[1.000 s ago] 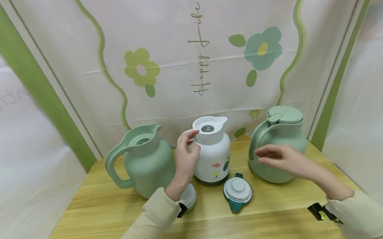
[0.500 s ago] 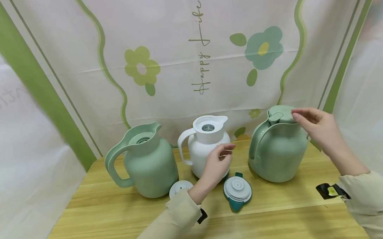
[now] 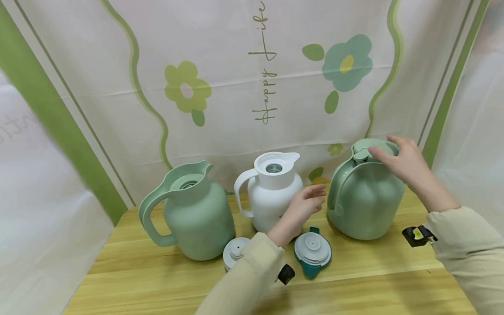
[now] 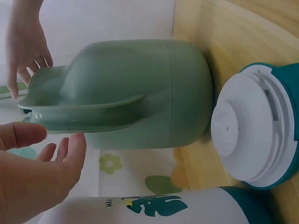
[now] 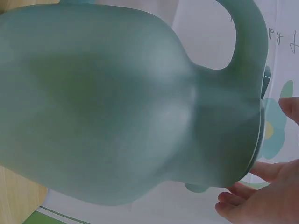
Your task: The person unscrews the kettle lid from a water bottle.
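The green vacuum jug [image 3: 364, 204] at the right stands upright with its lid [image 3: 366, 145] in its mouth. My right hand [image 3: 404, 163] is over that lid, thumb spread from the fingers. In the right wrist view its fingertips are right at the jug's rim [image 5: 254, 163], the thumb apart from it. My left hand [image 3: 300, 213] reaches in front of the white jug [image 3: 268, 201]. In the left wrist view its thumb and fingers are loosely bent beside the green jug's handle [image 4: 88, 116], holding nothing.
Another green jug [image 3: 200, 219] stands lidless at the left, and the white jug's mouth is uncovered. A white-and-teal lid [image 3: 313, 250] lies upside down on the wooden table [image 3: 364, 283]. A pale lid [image 3: 235, 251] is partly behind my left sleeve. A printed curtain [image 3: 227, 47] hangs behind.
My left hand has moved right, from the white jug's handle towards the right green jug. My right hand has risen from beside that jug to its lid, and its thumb has spread over the top.
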`<state>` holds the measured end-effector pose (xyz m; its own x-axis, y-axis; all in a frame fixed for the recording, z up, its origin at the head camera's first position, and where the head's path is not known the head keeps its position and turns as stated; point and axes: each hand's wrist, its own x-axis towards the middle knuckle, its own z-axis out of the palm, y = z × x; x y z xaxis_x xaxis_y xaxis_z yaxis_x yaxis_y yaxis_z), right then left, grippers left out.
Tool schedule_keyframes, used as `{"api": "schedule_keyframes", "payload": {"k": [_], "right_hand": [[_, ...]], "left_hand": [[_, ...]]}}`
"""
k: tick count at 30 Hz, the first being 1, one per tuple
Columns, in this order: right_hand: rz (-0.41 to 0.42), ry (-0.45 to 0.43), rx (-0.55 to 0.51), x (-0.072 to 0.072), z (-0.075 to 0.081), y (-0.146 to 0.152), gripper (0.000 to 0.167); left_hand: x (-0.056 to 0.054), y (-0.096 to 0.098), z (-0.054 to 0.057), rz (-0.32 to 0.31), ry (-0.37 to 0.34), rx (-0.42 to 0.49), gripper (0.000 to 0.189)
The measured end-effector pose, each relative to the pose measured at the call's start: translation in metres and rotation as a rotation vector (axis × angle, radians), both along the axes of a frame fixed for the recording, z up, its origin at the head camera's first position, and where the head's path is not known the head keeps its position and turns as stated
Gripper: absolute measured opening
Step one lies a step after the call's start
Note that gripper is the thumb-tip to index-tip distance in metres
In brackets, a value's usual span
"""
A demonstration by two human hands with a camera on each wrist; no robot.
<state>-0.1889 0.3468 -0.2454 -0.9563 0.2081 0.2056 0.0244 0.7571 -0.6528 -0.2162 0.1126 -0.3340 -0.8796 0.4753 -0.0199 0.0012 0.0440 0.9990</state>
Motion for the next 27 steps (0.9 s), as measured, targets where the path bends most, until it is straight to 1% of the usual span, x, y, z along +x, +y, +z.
{"api": "schedule_keyframes", "payload": {"k": [7,10,12,15,18,20,24,27], "right_hand": [[0.001,-0.083,0.009,-0.006,0.002,-0.003,0.090],[0.016,-0.109,0.017,-0.008,0.002,-0.003,0.091],[0.024,-0.120,0.024,-0.009,0.001,-0.003,0.092],[0.025,-0.132,0.036,-0.011,0.001,-0.001,0.094],[0.017,-0.134,0.052,-0.012,0.000,0.000,0.096],[0.010,-0.131,0.065,-0.013,0.000,0.001,0.096],[-0.007,-0.123,0.084,-0.013,0.000,0.002,0.096],[-0.014,-0.127,0.086,-0.014,0.000,0.002,0.097]], "left_hand": [[-0.008,0.012,-0.002,0.004,-0.027,-0.006,0.060],[-0.010,0.017,-0.001,-0.010,-0.005,-0.004,0.067],[-0.011,0.020,0.001,-0.022,0.028,-0.011,0.068],[-0.010,0.028,0.001,-0.030,0.095,-0.031,0.066],[-0.009,0.034,0.002,-0.009,0.160,-0.070,0.062],[-0.008,0.037,0.002,0.017,0.182,-0.087,0.057],[-0.009,0.040,0.001,0.074,0.209,-0.086,0.046],[-0.010,0.040,0.001,0.092,0.225,-0.088,0.040]]}}
